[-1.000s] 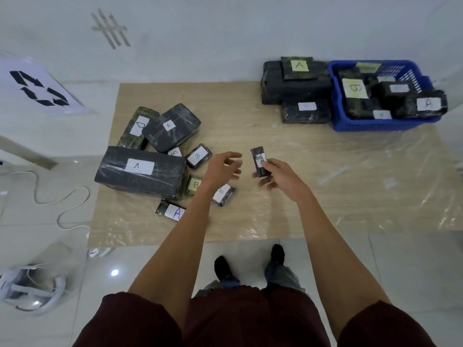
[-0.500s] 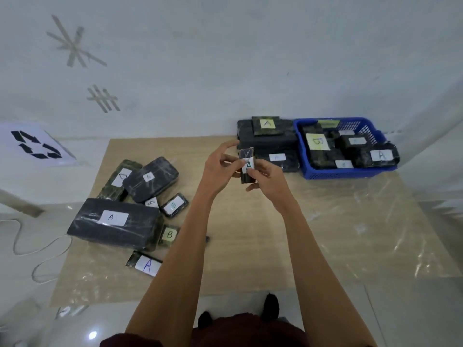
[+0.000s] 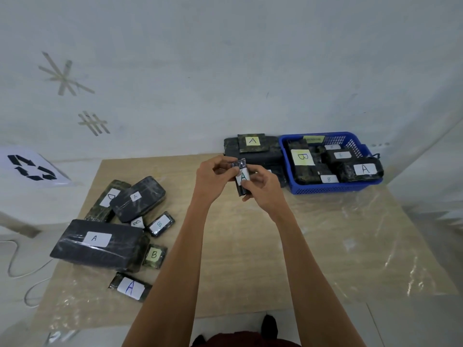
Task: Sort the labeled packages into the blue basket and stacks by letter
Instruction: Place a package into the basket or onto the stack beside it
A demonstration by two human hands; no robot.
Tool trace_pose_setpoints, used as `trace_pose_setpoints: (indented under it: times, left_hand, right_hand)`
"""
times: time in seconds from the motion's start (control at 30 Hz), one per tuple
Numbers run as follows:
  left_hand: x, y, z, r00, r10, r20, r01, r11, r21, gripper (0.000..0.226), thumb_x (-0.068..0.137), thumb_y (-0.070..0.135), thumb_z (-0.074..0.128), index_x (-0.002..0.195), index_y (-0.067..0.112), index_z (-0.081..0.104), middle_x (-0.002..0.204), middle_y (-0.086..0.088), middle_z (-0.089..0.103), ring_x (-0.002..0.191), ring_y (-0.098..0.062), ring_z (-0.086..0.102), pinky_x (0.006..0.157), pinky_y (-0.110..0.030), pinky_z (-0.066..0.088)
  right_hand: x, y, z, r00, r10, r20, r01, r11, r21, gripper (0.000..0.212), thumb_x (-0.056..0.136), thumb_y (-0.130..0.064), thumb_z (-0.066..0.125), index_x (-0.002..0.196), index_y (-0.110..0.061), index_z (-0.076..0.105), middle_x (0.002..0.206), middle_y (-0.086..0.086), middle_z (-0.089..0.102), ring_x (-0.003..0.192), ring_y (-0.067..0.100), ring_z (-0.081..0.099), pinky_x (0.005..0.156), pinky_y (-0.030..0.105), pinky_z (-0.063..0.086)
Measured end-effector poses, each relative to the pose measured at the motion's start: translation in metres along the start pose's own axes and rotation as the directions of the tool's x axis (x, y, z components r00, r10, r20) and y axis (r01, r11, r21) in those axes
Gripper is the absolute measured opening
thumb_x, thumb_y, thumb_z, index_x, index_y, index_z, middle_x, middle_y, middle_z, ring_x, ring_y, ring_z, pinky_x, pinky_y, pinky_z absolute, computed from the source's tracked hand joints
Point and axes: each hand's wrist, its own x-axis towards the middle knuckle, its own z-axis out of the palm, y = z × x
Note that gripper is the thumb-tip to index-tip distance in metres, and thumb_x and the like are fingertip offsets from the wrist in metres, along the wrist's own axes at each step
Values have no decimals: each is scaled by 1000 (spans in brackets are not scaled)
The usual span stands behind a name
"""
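Note:
Both hands hold a small dark package [image 3: 242, 181] with a white label marked A, upright above the table's middle. My left hand [image 3: 214, 175] pinches its top end and my right hand [image 3: 264, 187] grips its right side. Behind them a stack of dark A packages [image 3: 253, 146] stands against the wall. The blue basket [image 3: 333, 188] to its right holds several packages labelled B and one labelled A [image 3: 363, 169]. On the left lie unsorted packages: a large A block [image 3: 97, 242], a small A [image 3: 130, 287], a D [image 3: 107, 199] and small B packs [image 3: 160, 223].
The wooden table [image 3: 250, 259] is covered in clear plastic film. A recycling sign [image 3: 30, 167] leans at the left wall. A white cable [image 3: 22, 269] runs on the floor left of the table. My shoes [image 3: 269, 325] show below the table's front edge.
Both hands rose and moved away from me with the small A package. My left hand, empty a second ago, came onto its top end. The camera tilted up toward the wall.

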Motion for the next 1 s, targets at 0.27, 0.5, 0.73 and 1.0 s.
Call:
trace_pose_setpoints:
  times: [0.27, 0.5, 0.73, 1.0]
  left_hand:
    - [1, 5, 3, 1000, -10, -5, 10, 1000, -8, 22, 84, -1, 77, 104, 8, 75, 84, -12, 70, 83, -26, 70, 77, -37, 63]
    - [2, 8, 3, 1000, 10, 9, -10, 1000, -24, 23, 89, -1, 72, 112, 1, 72, 95, -25, 71, 88, -29, 73, 75, -28, 61]
    - [5, 7, -5, 1000, -9, 21, 10, 999, -44, 23, 93, -6, 65, 114, -1, 70, 99, -28, 71, 91, -29, 74, 80, -30, 62]
    - [6, 13, -7, 996, -70, 55, 74, 996, -59, 17, 93, 15, 73, 106, 5, 74, 91, -15, 76, 90, -26, 75, 85, -38, 62]
  right_hand:
    - [1, -2, 1, 1000, 10, -8, -9, 1000, 20, 36, 94, 1, 62, 130, -7, 60, 98, 13, 71, 74, 12, 67, 59, 32, 60]
    - [-2, -5, -4, 997, 76, 17, -78, 986, 147, 28, 100, -9, 59, 127, -9, 63, 106, 20, 70, 88, 31, 70, 62, 33, 59]
    - [-6, -1, -9, 996, 82, 45, -91, 954, 287, 27, 104, -15, 53, 124, -2, 65, 112, 23, 70, 89, 30, 69, 69, 31, 57]
    - [-6, -1, -1, 997, 78, 27, -82, 981, 176, 30, 97, -11, 64, 127, -6, 65, 100, 10, 73, 86, 15, 68, 71, 26, 56]
